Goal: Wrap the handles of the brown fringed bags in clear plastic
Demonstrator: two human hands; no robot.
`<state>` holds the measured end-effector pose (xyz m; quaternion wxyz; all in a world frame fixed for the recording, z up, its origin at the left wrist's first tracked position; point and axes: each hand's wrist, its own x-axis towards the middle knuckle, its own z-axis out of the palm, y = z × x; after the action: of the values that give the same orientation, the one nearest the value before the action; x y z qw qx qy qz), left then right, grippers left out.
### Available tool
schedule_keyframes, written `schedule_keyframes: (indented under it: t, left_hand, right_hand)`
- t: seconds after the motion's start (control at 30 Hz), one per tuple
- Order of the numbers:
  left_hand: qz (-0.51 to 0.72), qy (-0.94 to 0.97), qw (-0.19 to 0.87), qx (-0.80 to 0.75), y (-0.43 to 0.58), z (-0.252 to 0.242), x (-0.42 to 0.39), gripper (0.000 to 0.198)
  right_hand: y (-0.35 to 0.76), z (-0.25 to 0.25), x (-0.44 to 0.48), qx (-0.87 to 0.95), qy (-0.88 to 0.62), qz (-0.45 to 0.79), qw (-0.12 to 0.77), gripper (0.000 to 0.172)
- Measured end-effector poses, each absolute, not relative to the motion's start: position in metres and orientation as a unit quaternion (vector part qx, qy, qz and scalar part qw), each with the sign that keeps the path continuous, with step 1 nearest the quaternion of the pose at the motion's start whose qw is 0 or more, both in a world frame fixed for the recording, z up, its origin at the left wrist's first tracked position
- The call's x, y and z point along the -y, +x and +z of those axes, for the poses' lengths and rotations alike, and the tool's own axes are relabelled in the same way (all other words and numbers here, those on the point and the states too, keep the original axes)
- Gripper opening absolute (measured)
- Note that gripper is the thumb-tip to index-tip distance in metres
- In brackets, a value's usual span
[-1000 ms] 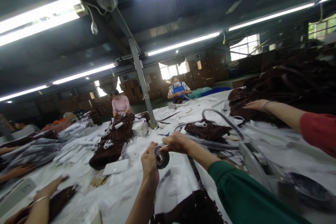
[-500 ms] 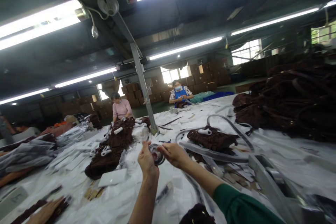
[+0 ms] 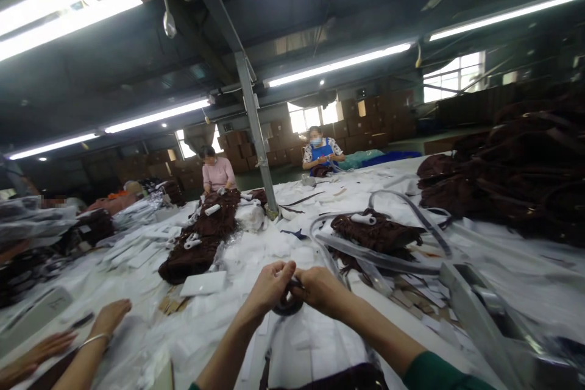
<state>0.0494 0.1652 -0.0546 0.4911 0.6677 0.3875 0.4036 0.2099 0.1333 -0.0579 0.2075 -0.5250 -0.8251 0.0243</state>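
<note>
My left hand (image 3: 270,286) and my right hand (image 3: 320,290) meet low over a white-covered table (image 3: 292,250). Both are closed round a small dark ring-shaped roll (image 3: 287,306), which looks like tape or strap; most of it is hidden by my fingers. A dark strap hangs down from it towards me. My right forearm wears a green sleeve (image 3: 439,375). A dark brown fabric piece (image 3: 338,378) lies just below my hands at the frame's bottom edge.
Brown garments lie in piles at the centre (image 3: 201,241), right of centre (image 3: 377,234) and far right (image 3: 512,170). A metal post (image 3: 258,140) rises from the table. Another person's hand with a bracelet (image 3: 103,326) rests at lower left. Two seated workers (image 3: 217,173) (image 3: 320,152) sit across.
My hands dropped from chest height towards the table and closed together over the roll. The view tilted. A co-worker's hand with a bracelet moved onto the table at lower left.
</note>
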Motion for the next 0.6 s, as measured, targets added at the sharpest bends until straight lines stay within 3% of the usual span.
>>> schedule_keyframes:
  t: [0.2,0.47,0.6]
  left_hand:
    - [0.495,0.536,0.552,-0.404,0.052,-0.068,-0.161,0.062]
    - [0.612,0.437,0.524,-0.401,0.038,-0.076,-0.162,0.061]
    - [0.685,0.286,0.576,-0.342,0.058,-0.061,-0.154,0.066]
  right_hand:
    - [0.211,-0.059,-0.144,0.828,-0.46,0.128,0.294,0.05]
    - [0.224,-0.064,-0.142,0.833,-0.461,0.138,0.274,0.048]
    - [0.193,-0.072,-0.135,0.789,-0.437,0.188,0.389,0.052]
